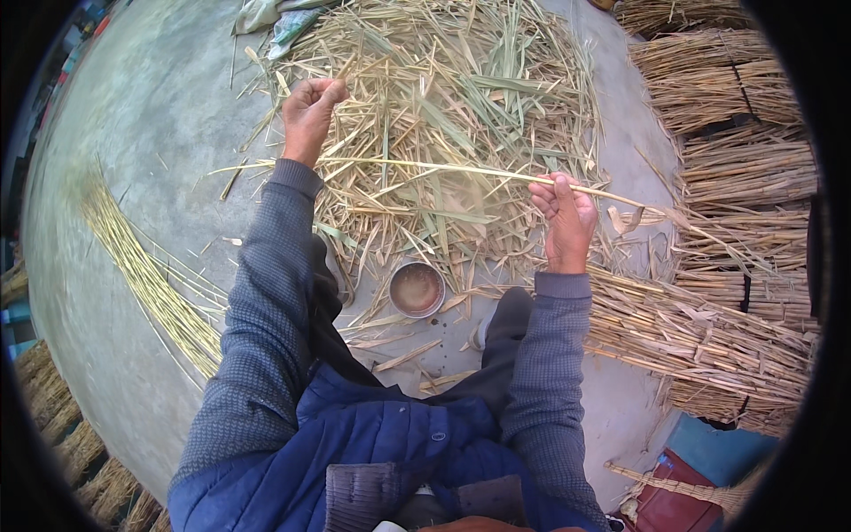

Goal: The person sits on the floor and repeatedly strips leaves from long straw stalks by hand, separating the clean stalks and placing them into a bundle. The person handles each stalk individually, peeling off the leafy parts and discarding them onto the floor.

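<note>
Head view. While my right hand (pixel 567 213) is closed lightly about a long pale stalk (pixel 461 169), thumb against fingers, my left hand (pixel 312 106) is up and away from me with its fingertips drawn together; I cannot tell whether the dry leaf shreds at those tips are in the pinch or behind it.

Stalk position: roughly crosswise over the near part of the leaf heap (pixel 496 53), passing behind my left wrist, its right end out toward the tied bundles (pixel 749 173) along the floor's right side.

Floor (pixel 177 97): grey, bare-surfaced between the piles. Round bowl (pixel 417 311), brownish inside, at the heap's near edge, between my legs. Loose yellow-green stalks (pixel 155 275) lie to the left of my left forearm. A thick straw-coloured bundle (pixel 700 328) lies right of my right forearm. A pale cloth (pixel 260 13) is at the heap's far left edge.
</note>
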A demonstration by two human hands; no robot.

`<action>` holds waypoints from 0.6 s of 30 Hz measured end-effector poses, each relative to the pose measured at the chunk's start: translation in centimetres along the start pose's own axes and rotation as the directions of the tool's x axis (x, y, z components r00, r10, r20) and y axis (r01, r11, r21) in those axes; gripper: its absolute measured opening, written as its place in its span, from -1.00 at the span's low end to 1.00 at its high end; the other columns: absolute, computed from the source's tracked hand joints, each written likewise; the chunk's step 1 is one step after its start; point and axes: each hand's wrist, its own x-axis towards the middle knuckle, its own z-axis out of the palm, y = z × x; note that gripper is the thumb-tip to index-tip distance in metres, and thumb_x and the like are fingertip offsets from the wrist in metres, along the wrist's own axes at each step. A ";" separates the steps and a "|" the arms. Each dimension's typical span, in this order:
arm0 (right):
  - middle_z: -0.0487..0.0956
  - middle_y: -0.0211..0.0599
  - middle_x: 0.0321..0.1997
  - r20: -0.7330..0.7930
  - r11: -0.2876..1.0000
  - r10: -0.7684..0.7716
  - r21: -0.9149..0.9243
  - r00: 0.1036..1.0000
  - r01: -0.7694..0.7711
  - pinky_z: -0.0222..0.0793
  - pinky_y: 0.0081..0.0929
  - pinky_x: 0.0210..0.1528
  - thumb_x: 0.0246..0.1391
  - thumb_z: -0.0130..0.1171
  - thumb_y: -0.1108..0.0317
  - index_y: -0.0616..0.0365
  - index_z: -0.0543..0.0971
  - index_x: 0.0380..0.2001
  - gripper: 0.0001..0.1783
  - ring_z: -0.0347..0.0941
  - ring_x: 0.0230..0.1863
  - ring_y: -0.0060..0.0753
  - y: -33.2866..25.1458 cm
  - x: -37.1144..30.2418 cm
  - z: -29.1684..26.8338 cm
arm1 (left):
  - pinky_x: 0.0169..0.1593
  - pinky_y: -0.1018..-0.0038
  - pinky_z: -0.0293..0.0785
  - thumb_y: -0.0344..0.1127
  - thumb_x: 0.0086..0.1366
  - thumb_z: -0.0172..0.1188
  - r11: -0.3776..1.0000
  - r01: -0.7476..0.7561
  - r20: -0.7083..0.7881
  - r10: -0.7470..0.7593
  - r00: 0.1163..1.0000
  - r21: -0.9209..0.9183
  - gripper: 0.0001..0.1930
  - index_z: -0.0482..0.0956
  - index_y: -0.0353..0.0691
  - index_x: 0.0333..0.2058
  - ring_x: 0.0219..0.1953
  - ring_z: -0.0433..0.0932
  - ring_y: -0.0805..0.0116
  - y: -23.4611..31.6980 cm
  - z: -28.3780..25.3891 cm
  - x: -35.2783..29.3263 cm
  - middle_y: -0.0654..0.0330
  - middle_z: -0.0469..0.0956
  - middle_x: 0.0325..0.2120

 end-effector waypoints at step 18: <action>0.66 -0.17 -0.28 -0.032 0.997 -0.048 0.050 0.998 0.050 0.61 -0.61 -0.26 0.21 0.31 0.34 0.34 0.53 -0.10 -0.69 0.67 -0.26 -0.40 0.1 1.0 0.9 | -0.18 0.30 0.28 -0.22 0.11 0.38 0.408 -0.682 0.680 0.177 0.711 0.607 -0.82 0.56 -0.10 -0.47 -0.38 0.50 0.23 -1.0 4.4 -3.3 0.23 0.52 -0.60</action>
